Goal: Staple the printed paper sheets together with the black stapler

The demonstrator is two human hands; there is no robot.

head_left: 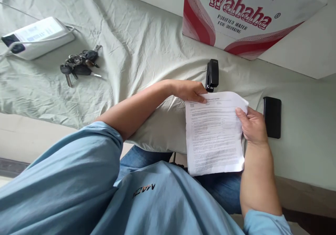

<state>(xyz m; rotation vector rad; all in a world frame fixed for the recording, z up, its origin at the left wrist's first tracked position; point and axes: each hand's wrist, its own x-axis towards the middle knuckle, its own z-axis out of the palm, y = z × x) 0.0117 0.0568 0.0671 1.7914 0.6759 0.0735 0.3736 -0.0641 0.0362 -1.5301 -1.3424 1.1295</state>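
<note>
One paper, perhaps several sheets, is pinched by the right hand at its right edge and the left hand at its top, over the table's edge. Just beyond lies the stapler; right, the phone; far left, the keys.

Paper fine txt too sm. to read; R hand partly hidden behind; box top cut off.

The left arm slants toward far right, its left hand palm-down, fingers bent. The right hand pinches, thumb uppermost, above an upright forearm.
</note>
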